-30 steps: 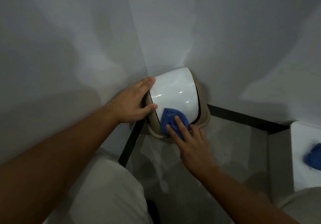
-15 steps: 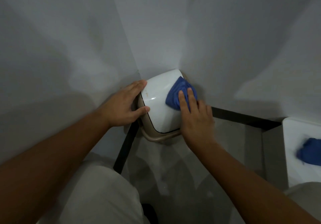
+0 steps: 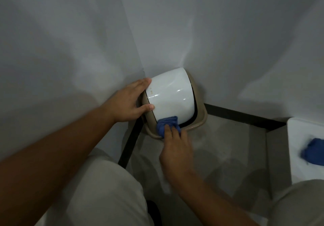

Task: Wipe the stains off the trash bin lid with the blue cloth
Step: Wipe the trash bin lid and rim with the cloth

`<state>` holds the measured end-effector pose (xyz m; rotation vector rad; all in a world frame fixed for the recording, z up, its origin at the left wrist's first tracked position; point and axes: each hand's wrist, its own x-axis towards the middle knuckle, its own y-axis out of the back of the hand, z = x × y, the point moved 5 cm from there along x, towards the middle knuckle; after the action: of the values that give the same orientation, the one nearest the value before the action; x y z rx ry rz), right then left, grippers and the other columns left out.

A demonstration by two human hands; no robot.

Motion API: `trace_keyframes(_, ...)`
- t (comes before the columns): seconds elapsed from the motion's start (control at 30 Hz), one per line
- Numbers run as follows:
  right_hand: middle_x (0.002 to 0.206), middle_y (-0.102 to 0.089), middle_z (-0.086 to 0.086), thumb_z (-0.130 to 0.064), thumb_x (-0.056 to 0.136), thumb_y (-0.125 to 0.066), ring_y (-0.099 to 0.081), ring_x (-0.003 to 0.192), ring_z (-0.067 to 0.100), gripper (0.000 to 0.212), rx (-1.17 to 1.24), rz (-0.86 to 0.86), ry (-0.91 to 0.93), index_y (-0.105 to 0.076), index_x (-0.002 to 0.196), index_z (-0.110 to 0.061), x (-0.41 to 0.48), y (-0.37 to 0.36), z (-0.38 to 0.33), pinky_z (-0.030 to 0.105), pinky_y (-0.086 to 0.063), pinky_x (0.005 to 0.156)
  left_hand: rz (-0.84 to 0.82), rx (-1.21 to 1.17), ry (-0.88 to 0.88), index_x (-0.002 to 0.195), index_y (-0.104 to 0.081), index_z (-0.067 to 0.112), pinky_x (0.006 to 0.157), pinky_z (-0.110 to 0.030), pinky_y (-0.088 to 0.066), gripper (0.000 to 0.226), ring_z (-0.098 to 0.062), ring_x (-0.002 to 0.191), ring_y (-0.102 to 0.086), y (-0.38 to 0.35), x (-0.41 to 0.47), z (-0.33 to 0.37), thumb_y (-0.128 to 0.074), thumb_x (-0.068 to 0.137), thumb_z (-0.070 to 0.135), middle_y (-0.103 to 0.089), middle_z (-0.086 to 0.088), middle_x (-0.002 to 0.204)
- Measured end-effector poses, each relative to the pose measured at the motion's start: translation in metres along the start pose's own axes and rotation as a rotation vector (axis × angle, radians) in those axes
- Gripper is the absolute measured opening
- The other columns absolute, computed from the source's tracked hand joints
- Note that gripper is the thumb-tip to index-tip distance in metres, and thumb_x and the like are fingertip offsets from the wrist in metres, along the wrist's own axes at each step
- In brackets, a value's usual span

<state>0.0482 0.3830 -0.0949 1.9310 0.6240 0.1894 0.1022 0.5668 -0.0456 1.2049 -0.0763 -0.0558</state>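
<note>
A trash bin with a beige rim (image 3: pixel 201 118) stands in the room's corner. Its glossy white domed lid (image 3: pixel 171 94) faces me, with small brownish specks near its left edge. My left hand (image 3: pixel 128 103) grips the lid's left side, fingers over the top edge and thumb on the front. My right hand (image 3: pixel 175 148) presses a crumpled blue cloth (image 3: pixel 166 124) against the lid's lower front edge, fingers on top of the cloth.
White walls meet just behind the bin, with a black skirting strip (image 3: pixel 245 117) along the grey floor. A white surface (image 3: pixel 301 138) at the right edge carries a second blue cloth (image 3: pixel 313 153). My light trouser legs fill the bottom of the view.
My right hand has swept the blue cloth from the lid's upper right side down to its lower front edge. My left hand has kept its hold on the lid.
</note>
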Motion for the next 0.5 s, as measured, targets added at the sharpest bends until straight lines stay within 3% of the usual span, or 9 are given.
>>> trace_keyframes(0.1, 0.138, -0.046, 0.007, -0.009, 0.093, -0.046, -0.044, 0.117, 0.018, 0.048, 0.534, 0.003, -0.136, -0.038, 0.139, -0.018, -0.005, 0.003, -0.004, 0.028, -0.038, 0.098, -0.003, -0.016, -0.016, 0.146, -0.03, 0.004, 0.114, -0.041, -0.027, 0.086, -0.026, 0.139, -0.033, 0.002, 0.001, 0.001, -0.061, 0.08, 0.049, -0.035, -0.016, 0.151)
trace_keyframes(0.17, 0.132, -0.049, 0.001, -0.014, 0.097, -0.044, -0.05, 0.106, 0.005, 0.039, 0.991, -0.103, -0.288, -0.044, 0.134, -0.025, -0.01, 0.004, 0.003, 0.02, -0.041, 0.089, -0.016, -0.037, -0.022, 0.146, -0.03, 0.007, 0.114, -0.038, -0.027, 0.086, -0.024, 0.139, -0.033, 0.003, 0.004, 0.002, -0.061, 0.079, 0.051, -0.035, -0.013, 0.152)
trace_keyframes(0.23, 0.128, -0.053, -0.001, -0.015, 0.097, -0.044, -0.053, 0.102, 0.0, 0.033, 1.173, -0.055, -0.338, -0.049, 0.127, -0.028, -0.012, 0.018, 0.013, 0.019, -0.044, 0.085, -0.034, -0.067, -0.008, 0.147, -0.028, 0.012, 0.113, -0.041, -0.03, 0.089, -0.023, 0.137, -0.035, 0.002, 0.005, 0.002, -0.063, 0.077, 0.054, -0.035, -0.01, 0.152)
trace_keyframes(0.3, 0.132, -0.052, 0.003, -0.013, 0.095, -0.044, -0.049, 0.115, 0.012, 0.037, 0.879, 0.209, -0.189, -0.047, 0.131, -0.022, 0.0, 0.05, 0.019, 0.033, -0.043, 0.098, -0.043, -0.139, 0.049, 0.147, -0.023, 0.018, 0.11, -0.043, -0.035, 0.095, -0.022, 0.135, -0.039, 0.001, 0.005, -0.001, -0.069, 0.073, 0.056, -0.034, -0.007, 0.152)
trace_keyframes(0.37, 0.142, -0.044, 0.008, -0.011, 0.088, -0.052, -0.04, 0.122, 0.027, 0.053, 0.336, 0.335, 0.031, -0.037, 0.139, -0.019, 0.028, 0.076, 0.009, 0.044, -0.037, 0.102, -0.061, -0.278, 0.147, 0.148, -0.013, 0.023, 0.112, -0.041, -0.033, 0.108, -0.02, 0.136, -0.037, 0.0, 0.007, -0.005, -0.078, 0.068, 0.053, -0.03, -0.006, 0.154)
trace_keyframes(0.43, 0.152, -0.028, 0.01, -0.014, 0.082, -0.056, -0.033, 0.122, 0.034, 0.07, -0.081, 0.219, 0.096, -0.024, 0.144, -0.021, 0.065, 0.082, -0.005, 0.048, -0.034, 0.101, -0.092, -0.39, 0.204, 0.148, -0.004, 0.028, 0.114, -0.038, -0.029, 0.119, -0.017, 0.139, -0.032, -0.001, 0.008, -0.006, -0.084, 0.063, 0.048, -0.026, -0.006, 0.156)
trace_keyframes(0.5, 0.154, -0.023, 0.013, -0.02, 0.084, -0.052, -0.031, 0.121, 0.036, 0.067, -0.26, 0.157, 0.156, -0.021, 0.144, -0.019, 0.094, 0.083, -0.019, 0.048, -0.031, 0.099, -0.114, -0.431, 0.234, 0.146, 0.003, 0.036, 0.113, -0.038, -0.03, 0.124, -0.017, 0.139, -0.032, 0.0, 0.01, -0.005, -0.084, 0.059, 0.052, -0.026, -0.004, 0.156)
